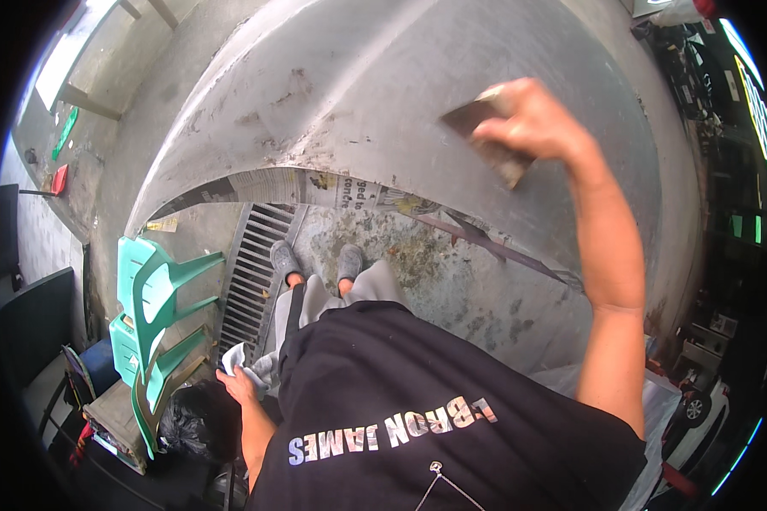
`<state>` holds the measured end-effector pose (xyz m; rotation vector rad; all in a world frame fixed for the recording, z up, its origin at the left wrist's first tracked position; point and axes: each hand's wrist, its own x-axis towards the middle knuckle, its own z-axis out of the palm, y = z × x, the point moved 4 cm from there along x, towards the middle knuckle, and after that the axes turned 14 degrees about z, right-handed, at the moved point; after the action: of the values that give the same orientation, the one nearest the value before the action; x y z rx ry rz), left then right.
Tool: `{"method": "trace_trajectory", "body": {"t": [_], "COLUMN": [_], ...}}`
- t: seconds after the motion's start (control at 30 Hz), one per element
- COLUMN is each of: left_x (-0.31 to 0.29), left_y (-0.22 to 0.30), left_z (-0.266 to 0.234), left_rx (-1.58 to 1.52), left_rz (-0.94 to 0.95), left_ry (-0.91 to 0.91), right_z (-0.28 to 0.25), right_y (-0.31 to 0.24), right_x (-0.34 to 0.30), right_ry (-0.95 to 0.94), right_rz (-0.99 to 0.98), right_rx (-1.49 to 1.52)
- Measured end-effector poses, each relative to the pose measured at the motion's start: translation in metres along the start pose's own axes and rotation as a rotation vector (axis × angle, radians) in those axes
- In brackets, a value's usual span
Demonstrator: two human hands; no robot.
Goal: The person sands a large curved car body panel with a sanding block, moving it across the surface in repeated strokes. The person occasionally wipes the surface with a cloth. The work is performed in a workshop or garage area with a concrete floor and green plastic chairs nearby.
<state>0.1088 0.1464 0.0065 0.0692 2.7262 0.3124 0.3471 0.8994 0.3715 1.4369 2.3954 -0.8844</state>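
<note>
My right hand [533, 119], raised at the upper right, is closed around a wide flat scraper [487, 140] with a dark, smeared blade. The scraper is over a large grey curved panel [400, 94], and I cannot tell whether its edge touches. Dark smudges mark the panel left of a raised crease. Strips of newspaper [268, 185] run along its lower edge. Down at my left side, my left hand [240, 383] is closed on a crumpled whitish cloth [237, 358], its fingers partly hidden.
Green plastic chairs [149, 289] stand at the left, beside a black plastic bag [198, 422]. A metal floor grate [251, 272] lies next to my feet on the stained concrete floor [409, 255]. A red dustpan [60, 179] is at the far left. Dark clutter lines the right side.
</note>
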Motion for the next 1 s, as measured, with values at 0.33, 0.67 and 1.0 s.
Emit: {"method": "trace_trajectory", "body": {"t": [0.33, 0.67, 1.0], "left_x": [0.008, 0.01, 0.013], "left_y": [-0.013, -0.02, 0.008], "left_z": [0.01, 0.009, 0.002], "left_rx": [-0.011, 0.019, -0.011], "left_rz": [0.074, 0.051, 0.028], "left_ry": [0.042, 0.007, -0.001], "right_z": [0.03, 0.007, 0.03], "right_y": [-0.018, 0.006, -0.031], "right_x": [-0.009, 0.004, -0.008], "right_ry": [0.004, 0.053, -0.082], "right_rz": [-0.248, -0.12, -0.125], "right_rx": [-0.115, -0.044, -0.209]}}
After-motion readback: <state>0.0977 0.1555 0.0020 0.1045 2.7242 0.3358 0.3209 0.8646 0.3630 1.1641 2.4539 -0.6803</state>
